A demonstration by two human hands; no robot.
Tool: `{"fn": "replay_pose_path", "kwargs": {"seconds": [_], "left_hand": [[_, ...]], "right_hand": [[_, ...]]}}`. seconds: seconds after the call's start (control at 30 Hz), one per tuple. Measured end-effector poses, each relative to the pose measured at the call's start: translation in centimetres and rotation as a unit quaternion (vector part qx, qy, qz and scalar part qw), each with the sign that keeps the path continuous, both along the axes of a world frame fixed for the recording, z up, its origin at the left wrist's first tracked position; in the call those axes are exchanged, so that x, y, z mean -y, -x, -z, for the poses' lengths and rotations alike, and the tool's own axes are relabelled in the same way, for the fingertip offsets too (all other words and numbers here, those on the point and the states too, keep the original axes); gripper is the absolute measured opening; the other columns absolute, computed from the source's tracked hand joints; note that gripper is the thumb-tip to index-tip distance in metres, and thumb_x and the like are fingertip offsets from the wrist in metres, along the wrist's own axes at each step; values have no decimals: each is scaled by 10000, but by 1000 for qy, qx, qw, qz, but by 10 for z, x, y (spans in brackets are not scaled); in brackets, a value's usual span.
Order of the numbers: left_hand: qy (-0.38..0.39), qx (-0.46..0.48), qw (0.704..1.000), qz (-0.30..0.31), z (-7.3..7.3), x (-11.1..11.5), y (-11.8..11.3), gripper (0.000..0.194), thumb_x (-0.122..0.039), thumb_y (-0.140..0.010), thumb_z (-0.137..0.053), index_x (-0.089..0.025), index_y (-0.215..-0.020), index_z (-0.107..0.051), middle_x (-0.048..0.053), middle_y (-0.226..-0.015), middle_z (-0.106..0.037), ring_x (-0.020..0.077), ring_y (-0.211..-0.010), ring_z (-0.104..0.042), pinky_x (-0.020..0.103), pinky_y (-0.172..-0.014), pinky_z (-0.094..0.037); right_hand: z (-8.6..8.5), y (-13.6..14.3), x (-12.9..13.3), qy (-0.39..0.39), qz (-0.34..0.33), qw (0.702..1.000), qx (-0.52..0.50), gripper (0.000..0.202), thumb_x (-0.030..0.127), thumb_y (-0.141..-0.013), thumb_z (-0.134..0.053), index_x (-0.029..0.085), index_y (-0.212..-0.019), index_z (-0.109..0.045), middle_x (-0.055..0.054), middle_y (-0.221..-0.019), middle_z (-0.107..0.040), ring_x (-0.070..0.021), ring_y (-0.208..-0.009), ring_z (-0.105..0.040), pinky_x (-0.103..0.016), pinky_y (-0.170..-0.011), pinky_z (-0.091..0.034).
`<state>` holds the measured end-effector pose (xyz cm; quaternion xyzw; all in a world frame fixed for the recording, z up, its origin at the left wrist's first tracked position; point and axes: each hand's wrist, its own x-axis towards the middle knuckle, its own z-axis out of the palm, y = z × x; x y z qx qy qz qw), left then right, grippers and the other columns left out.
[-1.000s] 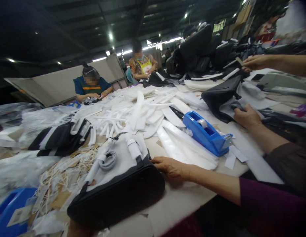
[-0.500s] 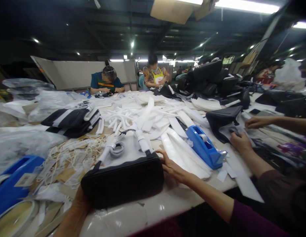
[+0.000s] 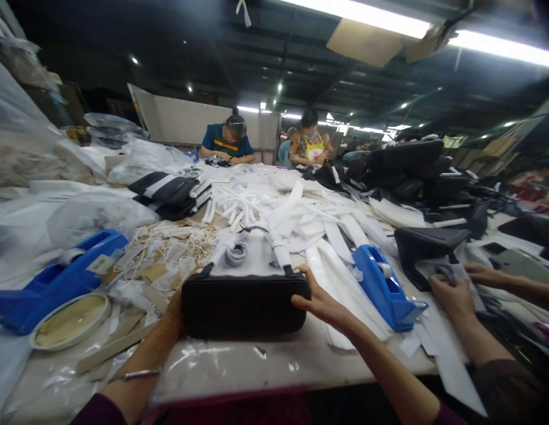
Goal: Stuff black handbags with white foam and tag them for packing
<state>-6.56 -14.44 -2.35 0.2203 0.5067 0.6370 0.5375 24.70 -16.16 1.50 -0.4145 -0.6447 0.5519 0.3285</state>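
A black bag (image 3: 245, 307) lies on the table before me, its long dark side facing me. White wrapping (image 3: 219, 252) covers its straps, and a grey coiled strap (image 3: 236, 254) rests on the pale sheet behind it. My left hand (image 3: 179, 304) grips the bag's left end; its fingers are mostly hidden behind the bag. At the right end my right hand (image 3: 310, 295) holds the bag, thumb on the near side and fingers at the top corner.
Blue tape dispensers stand at left (image 3: 66, 280) and right (image 3: 387, 289). A round tub (image 3: 71, 319) sits at lower left. White foam pieces (image 3: 278, 212) cover the middle. At right, a co-worker's hands (image 3: 454, 295) handle a black bag (image 3: 429, 251). Two people sit across the table.
The view has swung left, so the scene sits further right. The black bag is now more level and squarely in front of me. My right thumb now shows on its near side.
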Motion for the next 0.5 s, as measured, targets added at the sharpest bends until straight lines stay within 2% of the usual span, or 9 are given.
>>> {"fn": "replay_pose_path", "kwargs": {"seconds": [0.1,0.2,0.3,0.37,0.43,0.5], "left_hand": [[-82,-26,996,26,-4,6,5,297,-278,-711,-669,-166,-985,-686,43,-944,-712,219,-981,-627,289,-879,-482],[-157,-38,984,74,-6,15,11,391,-450,-803,-590,-152,-1046,-660,82,-1181,-638,252,-1149,-546,320,-983,-410],[-207,-89,965,130,-6,23,18,567,-626,-796,-531,-174,-1129,-606,90,-1209,-598,265,-1100,-548,320,-930,-423],[-214,-139,953,166,-5,25,23,586,-613,-743,-618,-208,-1163,-557,69,-1152,-597,239,-1011,-561,290,-856,-434],[-208,-180,943,190,-5,24,27,539,-513,-710,-709,-236,-1133,-524,37,-1122,-576,200,-953,-552,251,-799,-424],[-195,-195,940,202,-3,22,28,489,-444,-699,-740,-240,-1074,-501,19,-1072,-563,174,-899,-540,230,-746,-418]], "right_hand": [[2,7,8,-11,36,999,-6,585,505,-800,-629,255,-1235,-327,-13,-981,-564,-196,-922,-573,-317,-828,-460],[7,10,11,-21,55,998,22,529,521,-822,-582,251,-1222,-364,-32,-1014,-572,-214,-945,-575,-341,-841,-463],[14,9,11,-77,110,988,74,510,538,-797,-591,251,-1188,-432,-80,-1264,-494,-268,-1163,-490,-400,-966,-410],[17,8,10,-138,138,975,106,475,526,-779,-614,254,-1146,-483,-72,-1417,-367,-291,-1311,-346,-431,-1077,-301],[19,8,10,-163,149,967,127,445,506,-779,-624,257,-1129,-507,-68,-1386,-397,-294,-1301,-349,-449,-1096,-261],[20,10,11,-144,161,969,121,458,488,-775,-637,257,-1145,-496,-69,-1225,-508,-280,-1160,-474,-442,-1029,-339]]}}
